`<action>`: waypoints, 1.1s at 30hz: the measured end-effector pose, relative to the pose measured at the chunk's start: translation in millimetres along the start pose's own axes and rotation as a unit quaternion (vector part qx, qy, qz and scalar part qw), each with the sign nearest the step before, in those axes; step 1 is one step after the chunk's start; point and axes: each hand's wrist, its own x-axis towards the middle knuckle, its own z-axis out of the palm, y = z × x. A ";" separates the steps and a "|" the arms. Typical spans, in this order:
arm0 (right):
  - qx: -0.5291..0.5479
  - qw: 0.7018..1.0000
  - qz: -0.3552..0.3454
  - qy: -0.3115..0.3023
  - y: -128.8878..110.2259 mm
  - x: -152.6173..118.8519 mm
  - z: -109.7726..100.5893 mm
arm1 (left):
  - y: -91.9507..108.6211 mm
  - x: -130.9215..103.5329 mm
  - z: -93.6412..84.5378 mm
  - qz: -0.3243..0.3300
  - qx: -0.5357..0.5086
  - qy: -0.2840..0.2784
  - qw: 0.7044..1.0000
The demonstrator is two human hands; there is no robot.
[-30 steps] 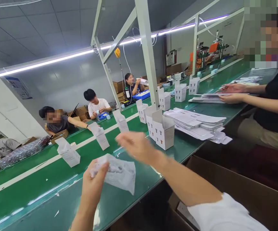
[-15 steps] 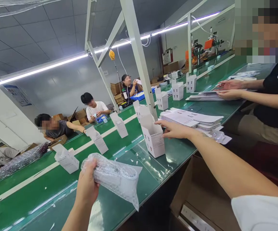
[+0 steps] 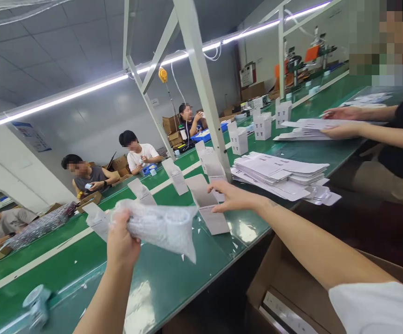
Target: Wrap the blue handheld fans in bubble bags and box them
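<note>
My left hand point(image 3: 123, 241) grips one end of a clear bubble-wrap bag point(image 3: 163, 227) with pale contents, held above the green work surface. A white open-topped box point(image 3: 210, 211) stands, tilted in view, near the surface's front edge with its flap up. Against the right side of that box is my right hand point(image 3: 231, 197), its fingers spread and slightly curled. Just behind stands another white box point(image 3: 212, 163). A stack of flat white cartons point(image 3: 274, 174) lies to the right of my right hand.
More white boxes point(image 3: 175, 176) stand along the green belt point(image 3: 65, 260). A pale blue device point(image 3: 37, 301) lies at lower left. A metal post point(image 3: 204, 88) rises behind the boxes. A cardboard box point(image 3: 274, 278) sits below the edge. A co-worker's hands point(image 3: 344, 125) hold flat cartons at right.
The box by my right hand has turned and shifted left. The bag in my left hand has risen slightly. The pale blue device has come into view at lower left.
</note>
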 end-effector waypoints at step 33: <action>0.259 0.962 -0.077 -0.026 -52.0 5.1 142.8 | -64.2 -37.3 -40.4 0.387 0.729 -0.294 0.483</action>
